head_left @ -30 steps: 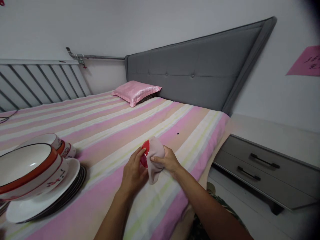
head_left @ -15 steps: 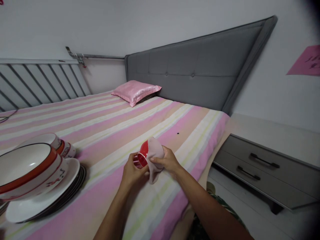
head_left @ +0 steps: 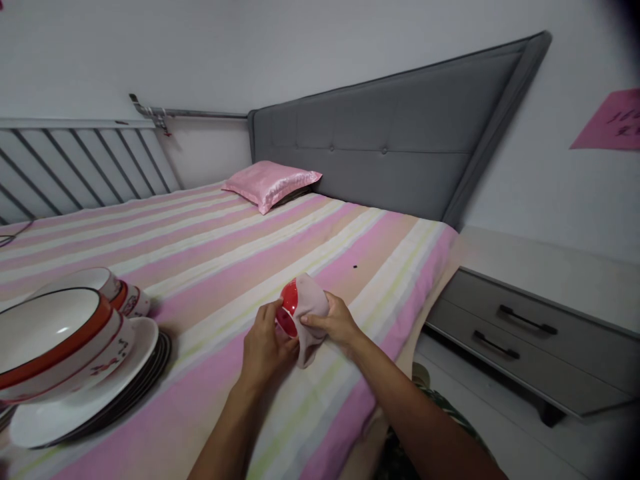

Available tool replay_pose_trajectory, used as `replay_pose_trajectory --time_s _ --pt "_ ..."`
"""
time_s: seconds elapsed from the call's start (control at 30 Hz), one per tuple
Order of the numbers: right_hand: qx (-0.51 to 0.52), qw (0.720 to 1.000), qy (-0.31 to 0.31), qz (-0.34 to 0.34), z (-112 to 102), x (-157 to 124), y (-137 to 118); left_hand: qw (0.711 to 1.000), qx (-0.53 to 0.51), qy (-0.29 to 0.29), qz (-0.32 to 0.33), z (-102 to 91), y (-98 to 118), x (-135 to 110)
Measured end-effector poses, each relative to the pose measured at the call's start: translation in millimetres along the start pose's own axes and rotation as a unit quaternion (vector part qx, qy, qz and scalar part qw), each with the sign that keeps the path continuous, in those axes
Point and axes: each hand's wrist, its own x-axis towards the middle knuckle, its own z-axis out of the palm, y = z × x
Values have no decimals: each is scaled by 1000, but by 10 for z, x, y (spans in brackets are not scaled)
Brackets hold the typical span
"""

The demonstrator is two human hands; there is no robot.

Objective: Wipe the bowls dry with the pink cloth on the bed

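Over the near part of the striped bed, my two hands hold a small red bowl (head_left: 289, 321), glossy, tilted and partly covered. A pale pink cloth (head_left: 311, 297) is draped round its right side, and a loose end hangs below. My right hand (head_left: 334, 321) grips the cloth against the bowl, thumb in front. At the bowl's left side, my left hand (head_left: 267, 343) is closed on its edge, with fingers at the rim. The underside of the bowl is hidden by cloth and hands.
Left of my hands, a large white bowl (head_left: 65, 333) with a red band sits on stacked plates (head_left: 145, 343); smaller bowls (head_left: 133, 300) stand behind. A pink pillow (head_left: 273, 181) lies by the grey headboard (head_left: 360, 140). A drawer cabinet (head_left: 540, 340) is at right. A tiny dark speck (head_left: 355, 267) lies on the sheet.
My left hand's fingers have shifted up and closer over the red bowl's rim, and the bowl appears slightly turned. My right hand and the cloth stay almost in place.
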Motion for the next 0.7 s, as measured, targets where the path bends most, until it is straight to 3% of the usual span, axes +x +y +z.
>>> replay_pose_trajectory --time_s 0.17,0.33,0.5,0.6,0.7 --pt "9 1000 -1 0 -3 -3 11 988 105 32 112 18 -49 -22" --pt "14 1000 9 5 20 0 10 988 85 36 120 21 -21 -27" --pt "11 1000 8 4 32 11 15 996 -83 37 2 16 -5 8" --pt "8 1000 11 5 29 16 17 976 -190 9 -105 40 -45 48" --pt "0 1000 18 6 27 16 14 957 -225 -31 -182 55 -66 68"
